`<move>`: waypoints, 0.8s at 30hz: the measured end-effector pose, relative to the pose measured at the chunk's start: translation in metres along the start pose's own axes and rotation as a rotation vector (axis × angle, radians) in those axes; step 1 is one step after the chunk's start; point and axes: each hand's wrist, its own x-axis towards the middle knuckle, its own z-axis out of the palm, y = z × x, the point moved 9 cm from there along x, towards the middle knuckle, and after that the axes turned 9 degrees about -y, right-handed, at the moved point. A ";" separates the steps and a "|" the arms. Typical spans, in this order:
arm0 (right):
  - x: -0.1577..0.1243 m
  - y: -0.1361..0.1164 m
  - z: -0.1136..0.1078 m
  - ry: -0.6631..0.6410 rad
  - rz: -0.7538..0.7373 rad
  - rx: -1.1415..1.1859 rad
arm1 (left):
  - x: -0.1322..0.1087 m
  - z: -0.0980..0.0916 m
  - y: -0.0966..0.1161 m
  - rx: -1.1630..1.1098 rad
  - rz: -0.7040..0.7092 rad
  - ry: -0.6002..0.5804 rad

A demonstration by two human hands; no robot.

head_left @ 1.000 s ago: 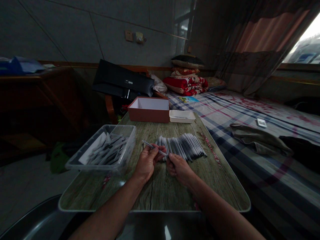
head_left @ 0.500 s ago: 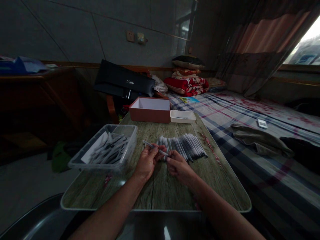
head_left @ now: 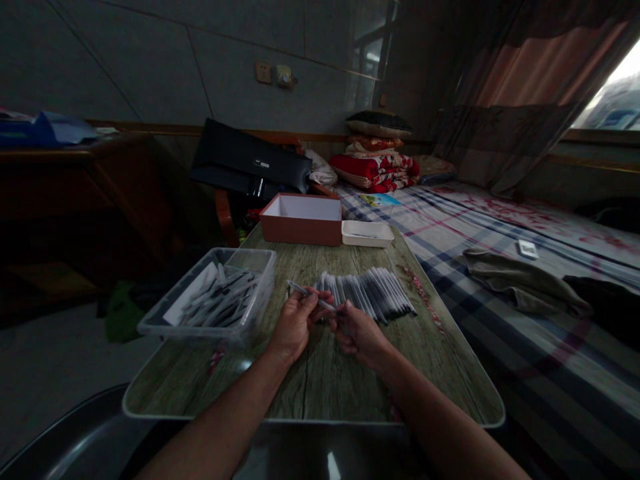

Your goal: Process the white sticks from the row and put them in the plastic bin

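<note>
Between my two hands is a slim pen (head_left: 299, 288), slanting down from upper left to lower right. My left hand (head_left: 296, 325) grips its barrel between thumb and fingers. The fingertips of my right hand (head_left: 361, 333) pinch the lower right end, which they partly hide. Just beyond my hands, a row of pens (head_left: 367, 293) lies side by side on the wood-patterned table (head_left: 320, 387), dark ends toward me. To the left, a clear plastic bin (head_left: 200, 327) holds a jumbled heap of similar pens (head_left: 225, 293) and something flat and white.
At the table's far end stand an open reddish-brown box (head_left: 300, 230) and a small white tray (head_left: 367, 235) with something thin inside. A bed with a checked sheet (head_left: 440, 233) runs along the right. Behind the box leans a black monitor-like panel (head_left: 250, 160).
My right fingers have shifted slightly at the pen's lower end. The pen and my left hand stay nearly where they were; the whole view has moved a little.
</note>
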 end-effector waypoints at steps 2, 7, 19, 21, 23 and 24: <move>0.001 0.002 -0.003 0.018 0.020 -0.068 | 0.000 0.000 0.000 0.004 0.000 0.006; 0.003 -0.002 -0.008 0.056 -0.073 -0.172 | 0.000 -0.004 -0.001 0.002 -0.003 0.042; 0.000 -0.003 -0.003 0.009 -0.067 0.002 | 0.003 -0.018 0.002 -0.072 0.008 0.127; -0.002 -0.002 0.003 -0.058 -0.001 0.124 | 0.002 -0.014 0.003 -0.033 0.012 0.093; -0.003 -0.001 0.005 -0.073 0.047 0.147 | 0.001 -0.009 0.004 0.023 0.020 0.058; -0.003 0.000 0.004 -0.063 0.067 0.122 | 0.001 -0.006 0.005 0.047 0.025 0.045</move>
